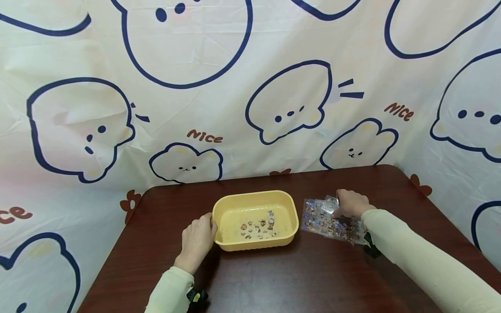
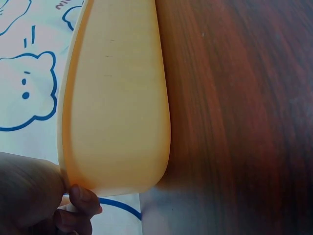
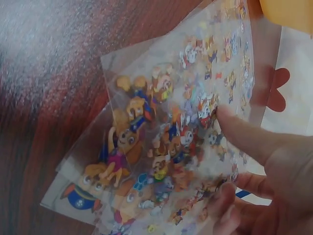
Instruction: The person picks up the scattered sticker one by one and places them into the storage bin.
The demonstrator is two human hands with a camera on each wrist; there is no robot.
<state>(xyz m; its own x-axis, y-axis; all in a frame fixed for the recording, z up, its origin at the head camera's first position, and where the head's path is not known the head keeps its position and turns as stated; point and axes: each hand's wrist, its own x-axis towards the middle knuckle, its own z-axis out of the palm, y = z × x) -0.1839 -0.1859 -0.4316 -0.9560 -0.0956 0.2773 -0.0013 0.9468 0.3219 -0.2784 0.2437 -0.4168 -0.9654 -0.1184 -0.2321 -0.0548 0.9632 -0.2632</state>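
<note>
A yellow plastic basin [image 1: 256, 247] stands near the middle of the table, with several small cartoon stickers [image 1: 263, 228] on its floor. My left hand [image 1: 197, 237] grips the left end of its rim. In the left wrist view, the fingers [image 2: 83, 199] curl under the rim at the corner. To the right of the basin lie overlapping transparent cartoon sticker sheets [image 1: 318, 217]. My right hand [image 1: 352, 204] pinches these sheets at their far right part. In the right wrist view, the thumb [image 3: 242, 134] presses on the printed face, and the other fingers bend at the edge.
The dark red-brown wooden table [image 1: 266, 282] has rounded far corners. A pale cloth [image 1: 219, 108] printed with blue-outlined animals hangs behind it and along both sides. Black bands [image 1: 371, 245] sit on both wrists.
</note>
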